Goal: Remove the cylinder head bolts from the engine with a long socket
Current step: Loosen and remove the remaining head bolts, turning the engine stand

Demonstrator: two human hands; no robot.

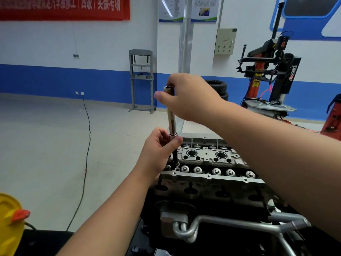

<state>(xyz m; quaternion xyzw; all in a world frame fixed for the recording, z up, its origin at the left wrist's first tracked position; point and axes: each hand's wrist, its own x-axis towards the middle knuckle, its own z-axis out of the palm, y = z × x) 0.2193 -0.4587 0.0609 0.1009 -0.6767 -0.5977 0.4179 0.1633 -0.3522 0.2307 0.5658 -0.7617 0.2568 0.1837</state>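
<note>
My right hand (186, 97) pinches the top of the long socket (171, 115); my left hand (158, 150) grips its lower end, where a dark cylinder head bolt (175, 157) hangs out. Axis near vertical, over the left end of the cylinder head (208, 163). Valve springs (216, 171) just beside. Behind: shop press (141, 80), stacked tyres (217, 88), tyre changer (271, 74) marked "power". Red banner (64, 8) text unreadable.

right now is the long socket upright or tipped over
Upright, leaning slightly. The long socket stands over the cylinder head; right hand holds its top, left hand its base.
</note>
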